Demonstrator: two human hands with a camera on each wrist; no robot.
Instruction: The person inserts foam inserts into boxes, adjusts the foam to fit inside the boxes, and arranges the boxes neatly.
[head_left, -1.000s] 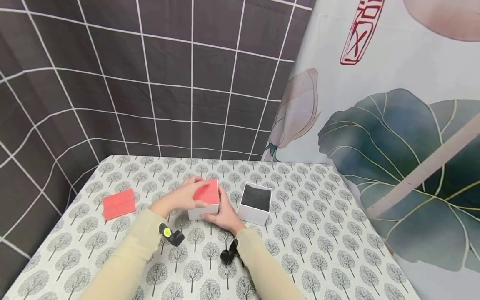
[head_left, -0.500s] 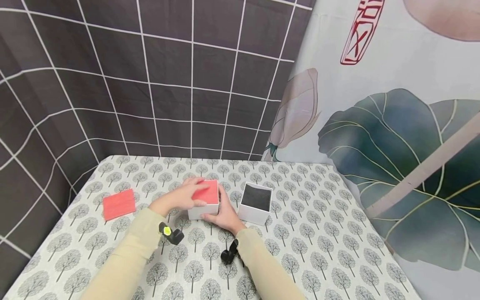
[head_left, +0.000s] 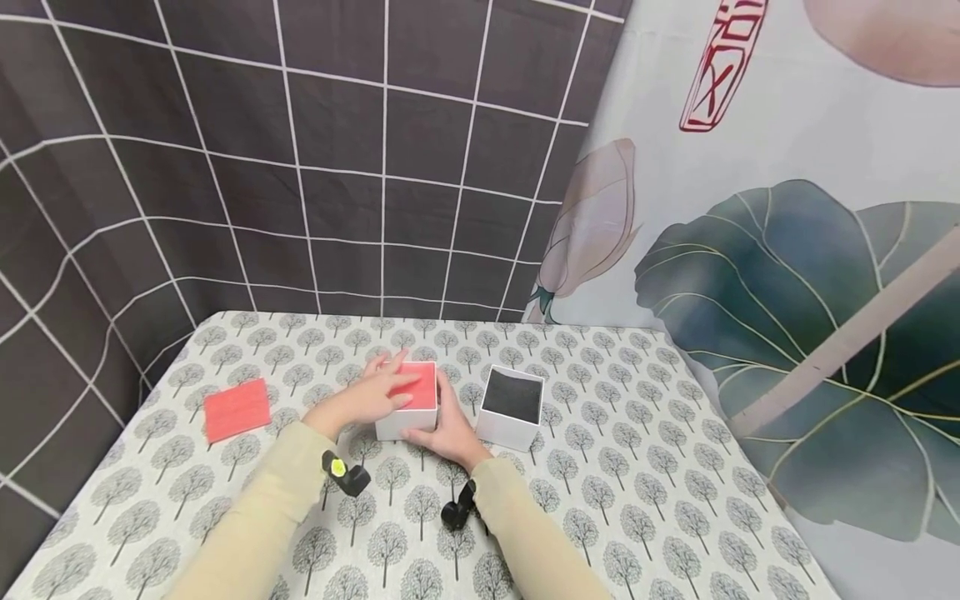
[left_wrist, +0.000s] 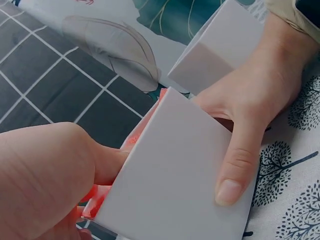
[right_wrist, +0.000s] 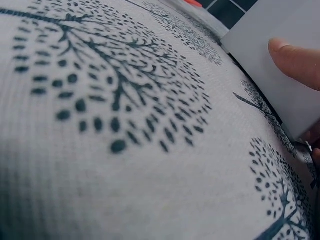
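Observation:
A square white box (head_left: 392,425) stands mid-table with a flat red piece (head_left: 424,385), cloth-like in the left wrist view, filling its top. My right hand (head_left: 450,427) grips the box by its right side, thumb across the near face, as the left wrist view shows on the white wall (left_wrist: 170,160). From the left, my left hand (head_left: 369,395) reaches over the rim, its fingers spread on the red piece. The left wrist view has a finger dipping past the rim, its tip hidden behind the wall. In the right wrist view my right thumb (right_wrist: 300,62) lies against the box.
Close on the right stands a second white box (head_left: 504,431) with a black piece (head_left: 514,395) inside. A flat red square (head_left: 237,410) lies on the left of the tree-print tablecloth (head_left: 600,500). A dark gridded curtain (head_left: 337,208) hangs behind the table.
My left hand has lifted and shifted slightly, its fingers more spread, and more of the red piece shows. The right hand and the box stay in place.

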